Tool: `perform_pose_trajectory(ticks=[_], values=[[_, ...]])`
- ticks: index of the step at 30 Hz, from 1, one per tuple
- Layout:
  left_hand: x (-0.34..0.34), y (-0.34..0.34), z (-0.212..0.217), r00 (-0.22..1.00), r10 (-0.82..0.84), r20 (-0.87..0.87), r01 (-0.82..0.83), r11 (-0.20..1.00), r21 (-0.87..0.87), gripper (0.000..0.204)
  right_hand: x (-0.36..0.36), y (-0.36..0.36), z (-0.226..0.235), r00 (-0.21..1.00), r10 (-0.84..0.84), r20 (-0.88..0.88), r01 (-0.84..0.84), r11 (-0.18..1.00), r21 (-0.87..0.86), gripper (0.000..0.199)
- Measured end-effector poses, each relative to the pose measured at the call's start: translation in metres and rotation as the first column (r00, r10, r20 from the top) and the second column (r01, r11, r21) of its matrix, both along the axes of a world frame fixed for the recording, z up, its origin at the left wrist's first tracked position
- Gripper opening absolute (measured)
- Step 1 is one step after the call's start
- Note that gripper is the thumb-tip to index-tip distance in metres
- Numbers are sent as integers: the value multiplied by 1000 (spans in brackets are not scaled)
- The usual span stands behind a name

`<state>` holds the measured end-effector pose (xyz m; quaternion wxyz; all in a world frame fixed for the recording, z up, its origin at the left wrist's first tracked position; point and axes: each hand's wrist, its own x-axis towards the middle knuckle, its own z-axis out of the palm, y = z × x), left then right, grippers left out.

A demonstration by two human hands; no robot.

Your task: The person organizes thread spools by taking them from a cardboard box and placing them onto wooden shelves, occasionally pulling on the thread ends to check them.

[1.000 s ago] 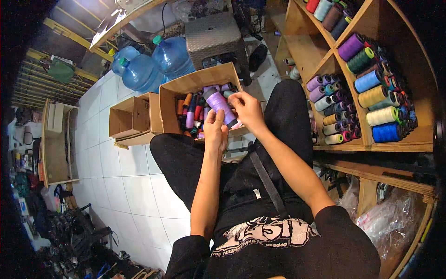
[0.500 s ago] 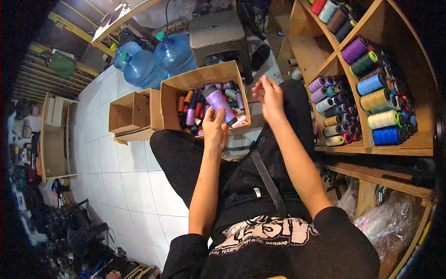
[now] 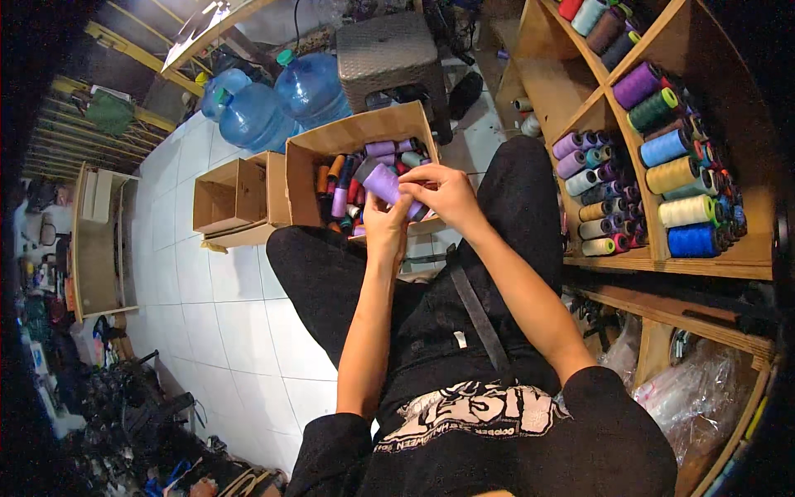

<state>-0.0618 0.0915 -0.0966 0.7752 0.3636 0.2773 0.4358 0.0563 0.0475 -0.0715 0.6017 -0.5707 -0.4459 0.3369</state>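
A spool of light purple thread [image 3: 380, 183] with dark ends is held tilted in my left hand [image 3: 386, 232], its fingers closed round the lower part. My right hand [image 3: 445, 197] has come to the spool's right side. Its thumb and forefinger are pinched together against the purple thread; whatever lies between the fingertips is too small to make out. Both hands are over the near edge of an open cardboard box [image 3: 358, 136]. Inside that box lie several loose spools, among them purple spools [image 3: 381, 149], an orange-brown spool [image 3: 323, 180] and red ones.
Left of the box sits a smaller cardboard box [image 3: 217, 201]. Beyond are blue water jugs [image 3: 313, 87] and a grey woven-look stool [image 3: 386, 56]. At my right a wooden shelf [image 3: 602, 101] holds stacked spools of many colours. My black-clad knees flank the box.
My right hand has moved left from beside the box to the purple spool, its fingers closing to a pinch. My left hand keeps hold of the spool in nearly the same place.
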Motion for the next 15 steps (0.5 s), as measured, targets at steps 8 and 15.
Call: perform_pose_trajectory(ticks=[8,15], values=[[-7,0,11,952,56,-299,38,953,299,53,-4,1,-1,940,-75,333,47,995,90,13],[-9,4,5,999,8,-46,-6,999,44,46,39,18,-1,916,-351,-193,320,931,-173,13]])
